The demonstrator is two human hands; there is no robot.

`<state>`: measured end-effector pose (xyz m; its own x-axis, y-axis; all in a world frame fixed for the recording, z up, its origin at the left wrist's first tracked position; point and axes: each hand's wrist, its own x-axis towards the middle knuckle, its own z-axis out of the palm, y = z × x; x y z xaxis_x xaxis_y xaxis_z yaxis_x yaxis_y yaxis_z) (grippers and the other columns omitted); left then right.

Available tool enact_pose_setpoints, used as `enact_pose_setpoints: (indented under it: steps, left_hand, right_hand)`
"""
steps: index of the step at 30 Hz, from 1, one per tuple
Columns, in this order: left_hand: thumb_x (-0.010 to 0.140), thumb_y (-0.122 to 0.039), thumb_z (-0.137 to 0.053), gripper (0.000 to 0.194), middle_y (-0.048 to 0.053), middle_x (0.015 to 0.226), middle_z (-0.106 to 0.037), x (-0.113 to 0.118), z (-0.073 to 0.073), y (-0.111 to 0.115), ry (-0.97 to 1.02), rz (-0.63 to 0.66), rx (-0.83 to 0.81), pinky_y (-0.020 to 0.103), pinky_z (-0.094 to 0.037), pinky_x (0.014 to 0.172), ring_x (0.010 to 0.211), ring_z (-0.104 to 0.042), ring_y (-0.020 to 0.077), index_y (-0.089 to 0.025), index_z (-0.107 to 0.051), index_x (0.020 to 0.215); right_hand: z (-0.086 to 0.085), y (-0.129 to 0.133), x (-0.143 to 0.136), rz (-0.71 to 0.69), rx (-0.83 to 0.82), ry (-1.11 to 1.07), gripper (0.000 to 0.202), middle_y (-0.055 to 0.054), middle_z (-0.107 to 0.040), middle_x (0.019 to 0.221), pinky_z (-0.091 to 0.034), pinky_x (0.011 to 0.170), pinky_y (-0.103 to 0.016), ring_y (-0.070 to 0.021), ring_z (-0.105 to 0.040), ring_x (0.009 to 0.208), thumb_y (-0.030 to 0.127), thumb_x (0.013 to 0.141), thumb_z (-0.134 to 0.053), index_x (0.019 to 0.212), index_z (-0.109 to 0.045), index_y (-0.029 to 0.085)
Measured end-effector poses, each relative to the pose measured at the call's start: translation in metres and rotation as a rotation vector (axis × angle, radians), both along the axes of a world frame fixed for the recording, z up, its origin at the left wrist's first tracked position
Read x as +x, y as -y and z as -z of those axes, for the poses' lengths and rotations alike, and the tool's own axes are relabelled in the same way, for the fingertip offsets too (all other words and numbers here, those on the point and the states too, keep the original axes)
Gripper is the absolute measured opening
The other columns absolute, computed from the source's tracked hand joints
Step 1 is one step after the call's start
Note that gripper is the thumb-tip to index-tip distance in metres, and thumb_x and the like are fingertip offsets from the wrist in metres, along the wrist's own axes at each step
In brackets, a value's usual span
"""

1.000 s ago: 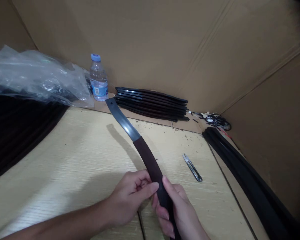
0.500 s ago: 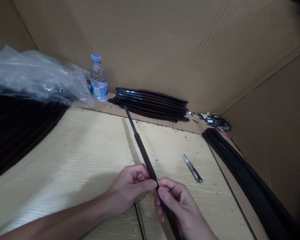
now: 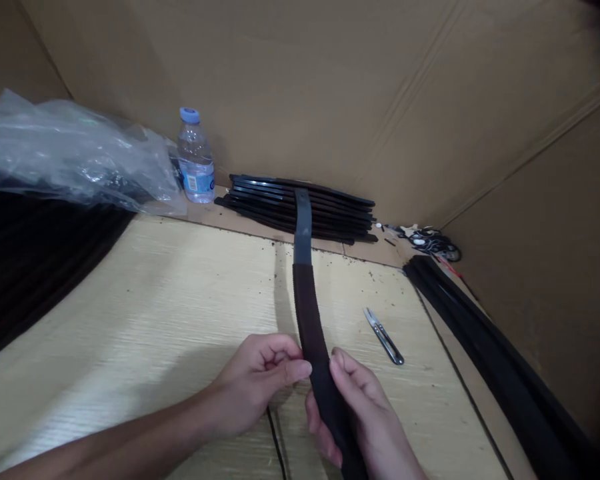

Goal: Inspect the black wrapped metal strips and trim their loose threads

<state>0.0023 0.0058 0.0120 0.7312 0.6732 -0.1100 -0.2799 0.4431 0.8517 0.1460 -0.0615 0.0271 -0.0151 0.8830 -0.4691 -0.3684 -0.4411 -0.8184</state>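
Observation:
A dark strip [image 3: 310, 307] runs up from the bottom edge, its flat face toward me. Dark ribbed fabric covers its lower part, and the smooth grey-black end is bare, with a small hole near the tip. My left hand [image 3: 265, 373] pinches the strip's left edge between thumb and fingers. Just to the right and slightly lower, my right hand [image 3: 355, 407] grips the strip, thumb on its right edge and fingers curled beneath. A thin black cord [image 3: 276, 437] hangs below my left hand.
Thread snips [image 3: 384, 337] lie on the wooden table [image 3: 180, 293]. Behind are a stack of black strips [image 3: 265, 193], a water bottle [image 3: 196, 163] and a clear plastic bag [image 3: 75, 153]. Dark fabric [image 3: 40, 260] lies left; long black pieces [image 3: 480, 340] lie right, near tangled scraps [image 3: 437, 243].
The strip has turned from edge-on to flat face toward me, and its far end has swung right. My right thumb has moved to the strip's right edge.

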Motion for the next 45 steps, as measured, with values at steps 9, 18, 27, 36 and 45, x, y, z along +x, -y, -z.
enact_pose_setpoints:
  steps: [9,18,27,36,45]
  left_hand:
    - [0.082,-0.031,-0.060,0.023,0.003,0.064,-0.065,-0.001,0.001,0.004,-0.087,-0.047,0.052,0.023,-0.042,0.057,0.059,-0.060,0.0135,-0.013,-0.055,0.070]
    - [0.086,-0.033,-0.055,0.030,0.001,0.059,-0.062,0.001,0.003,0.001,-0.137,-0.128,0.055,0.023,-0.039,0.054,0.055,-0.057,0.0123,-0.016,-0.045,0.064]
    - [0.074,-0.029,-0.071,0.025,-0.001,0.066,-0.056,0.000,0.008,0.000,-0.105,-0.138,0.028,0.021,-0.037,0.056,0.060,-0.052,0.0101,-0.014,-0.051,0.071]
    - [0.082,-0.033,-0.061,0.030,-0.002,0.057,-0.055,-0.002,0.002,0.001,-0.163,-0.126,0.067,0.021,-0.034,0.053,0.054,-0.047,0.0090,-0.015,-0.046,0.062]
    - [0.070,-0.030,-0.073,0.031,-0.003,0.060,-0.055,0.000,0.004,-0.001,-0.093,-0.168,-0.024,0.020,-0.035,0.055,0.056,-0.048,0.0088,-0.014,-0.048,0.064]
  right_hand:
    - [0.003,0.000,-0.003,0.023,0.036,0.089,0.043,0.000,-0.060,0.047,-0.032,0.027,-0.012,-0.0045,-0.043,0.028,0.054,0.085,-0.050,0.066,-0.048,0.016]
    - [-0.003,-0.003,-0.002,0.087,0.076,-0.028,0.031,-0.004,-0.066,0.066,-0.041,0.046,-0.018,-0.0083,-0.052,0.048,0.042,0.083,-0.060,0.069,-0.048,0.017]
    - [0.010,-0.001,-0.002,0.055,0.202,0.091,0.029,-0.003,-0.068,0.076,-0.047,0.058,-0.019,-0.0108,-0.057,0.062,0.027,0.069,-0.077,0.094,-0.068,0.017]
    - [0.007,0.000,-0.006,0.019,0.166,0.104,0.031,0.007,-0.056,0.052,-0.038,0.031,-0.017,-0.0075,-0.045,0.034,0.036,0.073,-0.073,0.079,-0.047,0.021]
    - [0.005,0.004,-0.003,0.110,0.259,0.123,0.030,0.000,-0.064,0.079,-0.045,0.067,-0.019,-0.0109,-0.056,0.071,0.032,0.076,-0.072,0.103,-0.063,0.022]
